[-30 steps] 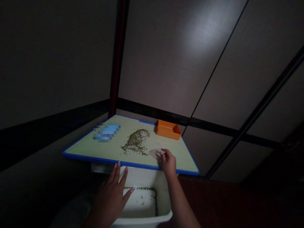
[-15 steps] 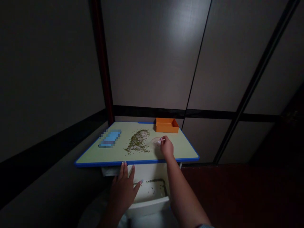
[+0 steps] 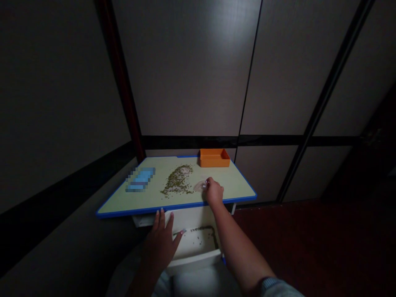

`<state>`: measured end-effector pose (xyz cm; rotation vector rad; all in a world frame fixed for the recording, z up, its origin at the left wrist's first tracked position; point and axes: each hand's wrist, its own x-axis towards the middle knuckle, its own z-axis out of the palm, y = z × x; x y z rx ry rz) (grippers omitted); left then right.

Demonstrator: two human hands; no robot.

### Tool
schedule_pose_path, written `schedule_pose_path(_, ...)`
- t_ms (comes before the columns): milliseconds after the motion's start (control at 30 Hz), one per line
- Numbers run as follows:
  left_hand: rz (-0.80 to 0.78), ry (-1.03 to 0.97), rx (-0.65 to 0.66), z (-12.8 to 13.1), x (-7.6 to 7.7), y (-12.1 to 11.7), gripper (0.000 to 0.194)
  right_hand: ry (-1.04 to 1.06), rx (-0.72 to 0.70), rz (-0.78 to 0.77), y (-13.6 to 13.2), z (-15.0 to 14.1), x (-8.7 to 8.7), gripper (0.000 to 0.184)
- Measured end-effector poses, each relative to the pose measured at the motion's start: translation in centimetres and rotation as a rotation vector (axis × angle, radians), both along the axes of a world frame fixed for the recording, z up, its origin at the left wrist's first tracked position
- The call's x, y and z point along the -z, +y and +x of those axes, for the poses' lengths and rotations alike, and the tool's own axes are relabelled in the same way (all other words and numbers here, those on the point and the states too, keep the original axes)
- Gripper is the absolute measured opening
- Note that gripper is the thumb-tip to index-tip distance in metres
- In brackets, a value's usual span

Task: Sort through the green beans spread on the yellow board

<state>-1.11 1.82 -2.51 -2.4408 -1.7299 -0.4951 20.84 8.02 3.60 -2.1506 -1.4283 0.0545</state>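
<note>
My right hand (image 3: 214,192) is closed around one end of a clear, see-through plastic piece (image 3: 199,186), low over the tabletop; its exact kind is hard to make out. Just left of it, small green grains (image 3: 177,181) lie scattered in a loose patch mixed with a whitish area. My left hand (image 3: 163,235) is spread open by the table's front edge, over the left side of a white open drawer or bin (image 3: 193,260). Some grains lie along the inner edges of that bin.
The pale green tabletop (image 3: 227,181) has a blue rim. An orange open box (image 3: 215,161) sits at its back right. A blurred-out blue rectangle (image 3: 141,180) lies at the left. Dark panelled walls (image 3: 192,82) stand behind and to the left.
My right hand and the clear piece have shifted slightly toward the front edge. The view has tilted a little; my left hand stays spread by the bin.
</note>
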Motion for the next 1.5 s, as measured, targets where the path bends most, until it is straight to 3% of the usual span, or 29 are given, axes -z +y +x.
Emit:
schedule_pose_path(567,0.026,-0.017,0.005,0.0,0.1,-0.1,0.063,-0.058,-0.03,-0.07,-0.2,-0.3,-0.2,0.023)
schedule_pose_path(1033,0.04,-0.049,0.003,0.0,0.3,-0.1,0.063,-0.003,0.096,0.031,0.0,0.8,-0.1,0.021)
schedule_pose_path(1267,0.028,-0.031,-0.006,-0.1,0.6,0.0,0.062,-0.032,-0.114,0.148,-0.3,-0.1,-0.1,0.016)
schedule_pose_path(1500,0.057,-0.04,0.003,-0.2,0.5,0.0,0.063,-0.173,-0.262,0.098,-0.8,-1.5,-0.5,0.016)
